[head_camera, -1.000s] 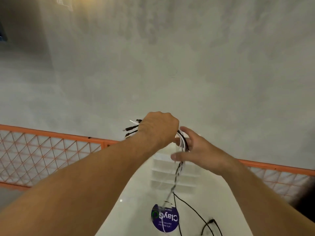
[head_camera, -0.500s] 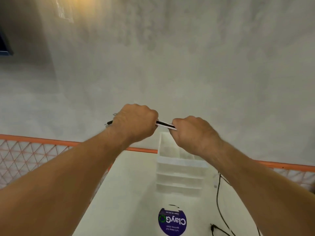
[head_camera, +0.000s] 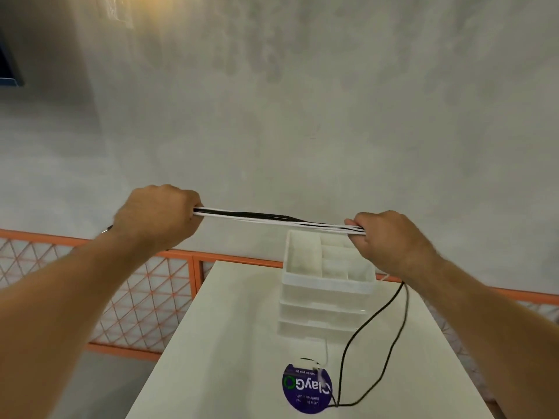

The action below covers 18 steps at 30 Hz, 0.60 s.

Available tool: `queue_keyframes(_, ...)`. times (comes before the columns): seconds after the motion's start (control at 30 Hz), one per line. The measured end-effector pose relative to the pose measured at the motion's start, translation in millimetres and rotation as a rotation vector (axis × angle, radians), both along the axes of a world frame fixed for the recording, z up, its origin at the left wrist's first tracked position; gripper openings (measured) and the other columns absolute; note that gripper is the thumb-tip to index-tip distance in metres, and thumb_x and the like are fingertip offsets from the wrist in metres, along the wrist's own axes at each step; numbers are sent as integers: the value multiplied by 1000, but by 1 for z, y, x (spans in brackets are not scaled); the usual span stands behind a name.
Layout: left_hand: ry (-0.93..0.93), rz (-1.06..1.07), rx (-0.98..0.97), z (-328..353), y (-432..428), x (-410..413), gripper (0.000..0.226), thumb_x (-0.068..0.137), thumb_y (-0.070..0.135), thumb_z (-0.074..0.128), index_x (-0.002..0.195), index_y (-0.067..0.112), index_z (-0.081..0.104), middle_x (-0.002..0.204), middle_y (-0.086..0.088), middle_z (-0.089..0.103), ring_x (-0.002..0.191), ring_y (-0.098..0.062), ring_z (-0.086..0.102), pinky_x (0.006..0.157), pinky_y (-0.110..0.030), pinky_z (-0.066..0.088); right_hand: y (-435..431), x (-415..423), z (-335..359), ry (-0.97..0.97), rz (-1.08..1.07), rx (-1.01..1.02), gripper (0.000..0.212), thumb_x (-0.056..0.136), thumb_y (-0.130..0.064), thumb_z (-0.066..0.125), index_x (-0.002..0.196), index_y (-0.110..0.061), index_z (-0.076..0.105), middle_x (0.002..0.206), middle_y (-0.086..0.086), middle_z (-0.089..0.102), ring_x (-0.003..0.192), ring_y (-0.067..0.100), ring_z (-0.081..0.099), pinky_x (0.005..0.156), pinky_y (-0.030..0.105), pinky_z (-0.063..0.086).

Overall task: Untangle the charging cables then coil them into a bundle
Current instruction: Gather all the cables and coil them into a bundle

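Your left hand (head_camera: 157,220) and right hand (head_camera: 385,241) each grip the thin black-and-white cables (head_camera: 272,219), stretched straight mid-frame. Slack black strands trail onto the smooth white bench (head_camera: 230,343).

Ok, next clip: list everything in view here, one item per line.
table: one, white, centre foreground
organiser box: one, white, compartmented, on the table
sticker: one, round, purple, on the table's near end
charging cables: several, black and white, stretched level above the table; black tails trail onto it
fence: one, orange mesh, behind the table
wall: grey, background
hands: two, left hand and right hand, each gripping the cables
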State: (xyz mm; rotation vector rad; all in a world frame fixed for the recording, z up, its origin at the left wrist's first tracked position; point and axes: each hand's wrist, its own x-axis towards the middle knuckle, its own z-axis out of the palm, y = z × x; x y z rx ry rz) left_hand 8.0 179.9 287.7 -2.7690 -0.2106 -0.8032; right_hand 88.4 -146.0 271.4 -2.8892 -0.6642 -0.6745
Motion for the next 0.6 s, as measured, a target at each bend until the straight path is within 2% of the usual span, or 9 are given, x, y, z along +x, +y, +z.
queue_keyframes(0.1,-28,20,-65,-13,4,2,22,96,30,42,78,23,52,59,2,51,50,-16,47,47,-25,31,1,1,2,19,-11,-19,40,100,-42,36,82,-13,56,63,-1,48,65,26,49,58,30,34)
queue_keyframes(0.23,-44,10,-185,-42,6,7,31,96,27,44,65,24,43,58,3,52,51,-16,48,48,-25,32,11,-4,11,-6,-1,-78,37,101,-42,33,77,-18,48,61,-5,41,63,25,45,58,29,31)
queue_keyframes(0.3,-10,22,-239,-58,7,10,31,97,33,45,67,25,45,60,3,53,55,-16,51,51,-26,36,16,-9,16,-9,-5,-124,36,102,-42,31,79,-19,46,62,-5,39,64,24,45,59,30,31)
queue_keyframes(0.37,109,49,-360,-73,5,15,33,95,47,47,71,23,49,66,2,56,60,-17,55,52,-26,42,23,-13,19,8,-10,-155,35,103,-41,29,80,-20,45,64,-5,38,66,24,45,61,30,31)
queue_keyframes(0.47,334,-62,-624,-88,-11,20,39,82,63,59,90,25,56,88,2,65,76,-18,63,61,-28,48,37,-17,20,15,2,-196,29,103,-36,30,82,-22,44,65,-4,35,70,26,46,63,31,32)
queue_keyframes(0.57,406,-285,-726,-87,-50,22,68,77,55,70,134,25,47,133,8,54,119,-14,54,92,-25,42,54,-20,17,14,26,-250,21,100,-25,36,89,-22,54,70,-4,40,70,26,44,62,31,33)
queue_keyframes(0.6,381,-368,-794,-83,-67,21,68,79,50,70,137,28,44,136,10,53,122,-11,52,96,-24,41,59,-20,15,14,33,-275,19,98,-23,38,94,-20,57,75,-1,48,70,27,45,62,31,33)
